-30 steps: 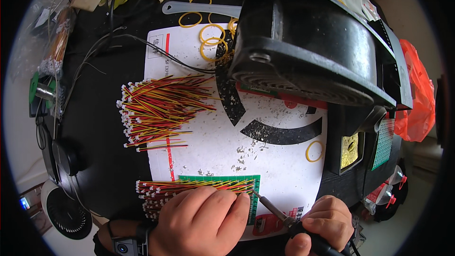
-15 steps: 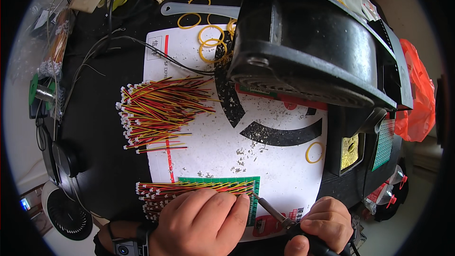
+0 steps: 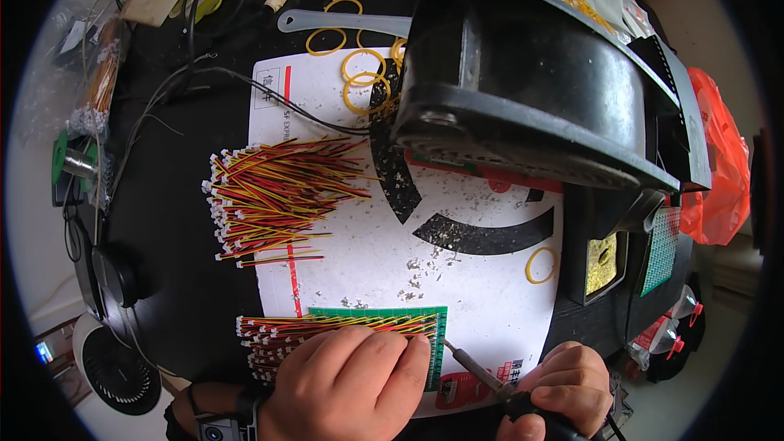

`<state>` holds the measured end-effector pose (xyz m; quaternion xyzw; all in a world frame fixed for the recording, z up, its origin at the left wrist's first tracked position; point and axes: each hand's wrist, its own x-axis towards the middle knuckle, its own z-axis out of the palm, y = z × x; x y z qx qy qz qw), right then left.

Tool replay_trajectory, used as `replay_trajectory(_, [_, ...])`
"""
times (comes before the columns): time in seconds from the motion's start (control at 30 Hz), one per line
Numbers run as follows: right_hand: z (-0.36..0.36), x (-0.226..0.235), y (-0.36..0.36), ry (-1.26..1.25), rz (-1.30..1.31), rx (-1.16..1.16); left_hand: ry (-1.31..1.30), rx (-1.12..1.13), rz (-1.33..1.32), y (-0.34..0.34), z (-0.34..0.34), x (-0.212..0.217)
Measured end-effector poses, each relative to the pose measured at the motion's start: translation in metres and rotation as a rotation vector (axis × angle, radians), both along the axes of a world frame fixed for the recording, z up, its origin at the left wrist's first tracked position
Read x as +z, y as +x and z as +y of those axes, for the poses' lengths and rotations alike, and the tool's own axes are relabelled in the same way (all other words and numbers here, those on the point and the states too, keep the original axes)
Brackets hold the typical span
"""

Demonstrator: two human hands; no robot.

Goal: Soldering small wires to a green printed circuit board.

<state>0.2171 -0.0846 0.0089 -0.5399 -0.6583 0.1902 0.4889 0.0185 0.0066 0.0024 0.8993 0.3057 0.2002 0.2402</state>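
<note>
Soldering iron (image 3: 478, 369), clamped in the right hand (image 3: 572, 388), has edged back from wires (image 3: 286, 327) beneath the left hand (image 3: 355, 384), its grip hidden.

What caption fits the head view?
Left hand over wires on a green board, right hand holding a soldering iron.

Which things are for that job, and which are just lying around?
Seemingly for the job:
soldering iron, in the right hand
wires, under the left hand
green circuit board
solder spool

Probably just lying around:
yellow rubber bands
red plastic bag
</note>
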Motion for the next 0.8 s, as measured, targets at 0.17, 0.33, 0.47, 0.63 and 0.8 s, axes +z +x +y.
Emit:
replay_trajectory(0.17, [0.003, 0.001, -0.003, -0.015, 0.0, -0.031, -0.017, 0.007, 0.0, 0.001, 0.001, 0.001])
replay_trajectory(0.33, [0.003, 0.0, -0.004, -0.001, 0.013, -0.034, -0.092, 0.047, -0.079, -0.001, 0.002, 0.007])
replay_trajectory(0.47, [0.003, 0.0, -0.005, -0.005, 0.006, -0.034, -0.012, 0.027, -0.059, -0.002, -0.001, 0.013])
replay_trajectory(0.63, [0.003, 0.001, -0.005, -0.024, 0.009, -0.04, -0.006, 0.02, 0.018, -0.002, -0.009, 0.005])
replay_trajectory(0.8, [0.004, 0.0, -0.009, -0.037, 0.005, -0.053, -0.004, 0.032, -0.007, -0.002, -0.009, 0.0])
